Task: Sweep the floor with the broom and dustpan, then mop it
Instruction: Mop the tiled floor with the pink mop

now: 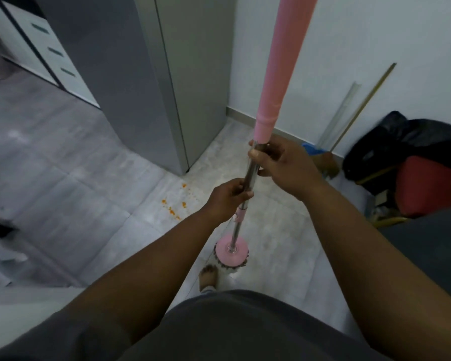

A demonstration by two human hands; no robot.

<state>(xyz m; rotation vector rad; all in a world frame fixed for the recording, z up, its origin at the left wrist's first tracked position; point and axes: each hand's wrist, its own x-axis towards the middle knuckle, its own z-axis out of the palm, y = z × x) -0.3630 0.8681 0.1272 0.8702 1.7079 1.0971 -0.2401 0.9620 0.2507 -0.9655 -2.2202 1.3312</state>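
Seen from the head camera, a mop [248, 183] stands nearly upright, its round pink head [231, 250] on the grey tiled floor [63, 178]. Both hands grip its metal shaft: the right hand [284, 165] just under the pink handle, the left hand [227, 198] below. Orange crumbs [173, 204] (scattered) lie nearby; a broom [354, 121] leans against the wall.

One mop [267, 121], one broom [360, 110], two hands [227, 199] [284, 162]
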